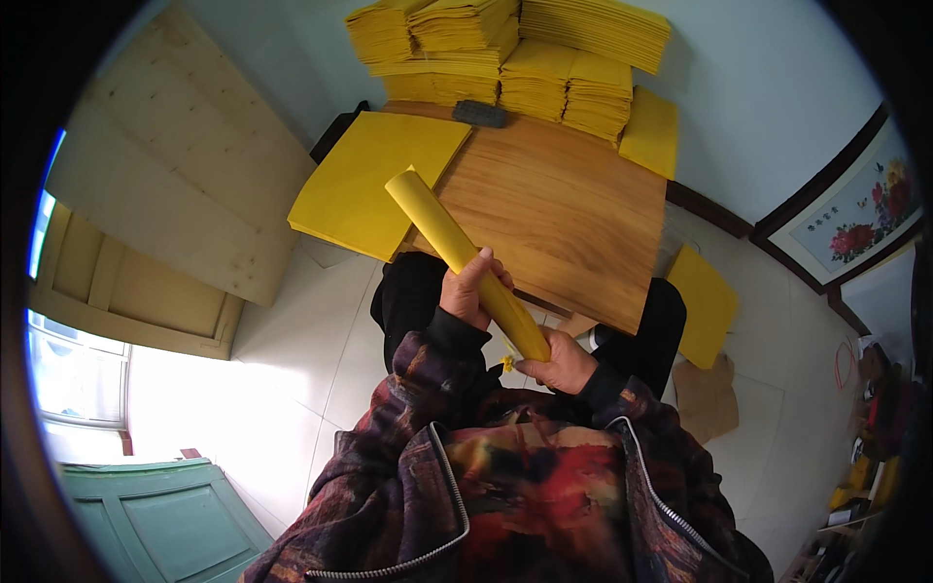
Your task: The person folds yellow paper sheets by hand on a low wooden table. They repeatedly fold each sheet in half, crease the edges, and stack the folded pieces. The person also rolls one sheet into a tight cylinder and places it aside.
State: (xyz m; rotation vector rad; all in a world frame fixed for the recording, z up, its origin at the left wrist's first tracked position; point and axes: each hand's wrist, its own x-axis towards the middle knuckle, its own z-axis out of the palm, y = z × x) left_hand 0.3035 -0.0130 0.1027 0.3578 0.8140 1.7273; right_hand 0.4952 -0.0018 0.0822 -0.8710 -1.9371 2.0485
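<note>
A long roll of yellow paper point(428, 216) slants across in front of me, its far end above the table and its near end close to my lap. Around its middle, my left hand point(471, 290) is closed with the thumb on top. My right hand point(564, 364) grips the near end. Beside the right fingers hangs a small yellow bit point(507, 363), too small to name. A flat stack of yellow sheets point(374, 175) lies on the table's left side, just beyond the roll's far end.
The wooden table point(564, 214) is before my knees. At its back rise tall piles of folded yellow paper point(539, 73) and a dark grey block point(480, 114). On the floor at right are a yellow sheet point(702, 306) and brown paper point(708, 396). A framed flower picture point(855, 214) leans right; boards point(175, 165) stand left.
</note>
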